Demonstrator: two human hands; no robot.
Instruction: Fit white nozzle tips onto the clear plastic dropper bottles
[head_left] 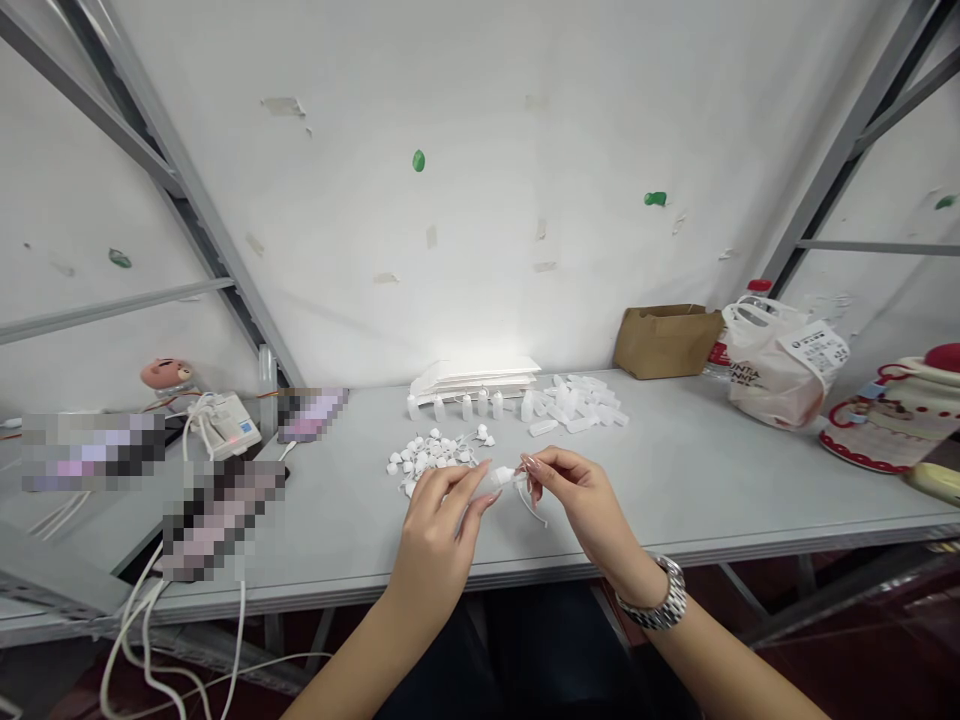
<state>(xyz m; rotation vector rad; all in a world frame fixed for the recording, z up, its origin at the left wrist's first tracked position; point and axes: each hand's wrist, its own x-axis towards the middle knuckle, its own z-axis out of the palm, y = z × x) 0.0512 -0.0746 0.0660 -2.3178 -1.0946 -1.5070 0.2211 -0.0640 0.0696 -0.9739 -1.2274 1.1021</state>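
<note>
Left hand (439, 530) and right hand (577, 500) held just above the counter (712, 470), both pinching a small white plastic nozzle (502, 477) between their fingertips, thin flexible tube (531, 503) curving below, heap of matte white caps (427, 460) just beyond the hands

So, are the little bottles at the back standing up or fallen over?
Standing up: the bottles rest on their bases in a row, narrow tips up.

White plastic cap (501, 477) between hands (436, 530) (576, 500)
</note>
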